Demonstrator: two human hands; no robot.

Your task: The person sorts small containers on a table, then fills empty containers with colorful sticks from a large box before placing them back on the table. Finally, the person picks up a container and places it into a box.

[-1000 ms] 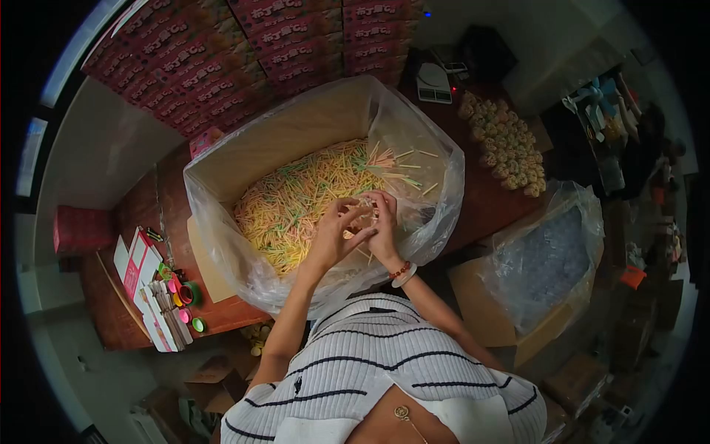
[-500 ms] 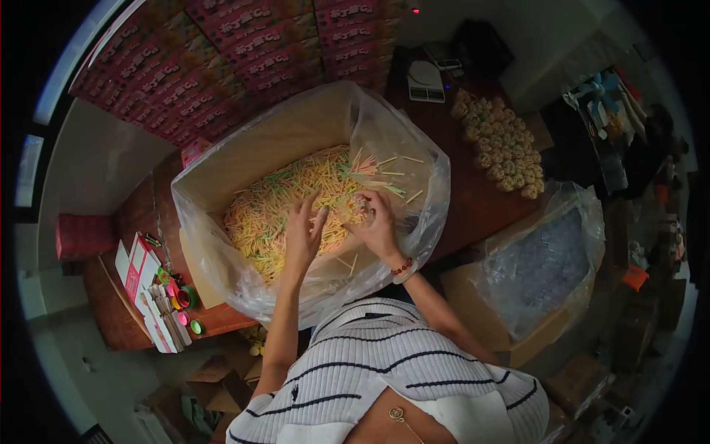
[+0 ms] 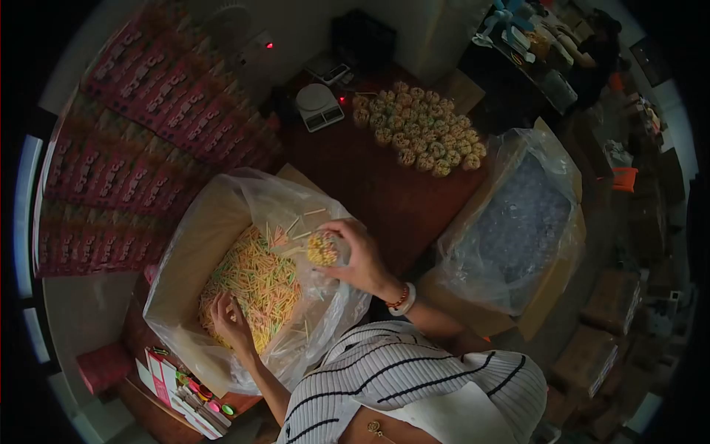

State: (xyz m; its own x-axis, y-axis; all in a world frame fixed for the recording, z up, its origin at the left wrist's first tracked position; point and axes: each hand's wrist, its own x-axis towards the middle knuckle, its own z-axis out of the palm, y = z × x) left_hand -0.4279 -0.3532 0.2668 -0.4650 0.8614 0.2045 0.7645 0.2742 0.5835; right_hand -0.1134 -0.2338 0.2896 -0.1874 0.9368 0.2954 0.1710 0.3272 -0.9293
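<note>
My right hand (image 3: 360, 259) is closed around a small clear cup packed with thin pastel sticks (image 3: 322, 249), held over the right side of a big lined carton. The cup's open end faces up toward me, with stick ends showing. Loose yellow, pink, orange and green sticks (image 3: 262, 285) fill the carton's bottom. Low over the left part of this heap is my left hand (image 3: 232, 323), fingers loosely bent and apart, with nothing seen in it. The carton's clear plastic liner (image 3: 196, 362) hangs over its rim.
Several filled cups (image 3: 421, 129) stand grouped on the red-brown table (image 3: 347, 174), beside a white scale (image 3: 319, 106). At right, another lined carton (image 3: 543, 307) holds clear items. Pink printed boxes (image 3: 126, 163) are stacked at left. Another person (image 3: 592, 59) is at the upper right.
My right hand has lifted the filled cup away from the heap, toward the carton's right side. My left hand has separated from it. The view has turned to the right.
</note>
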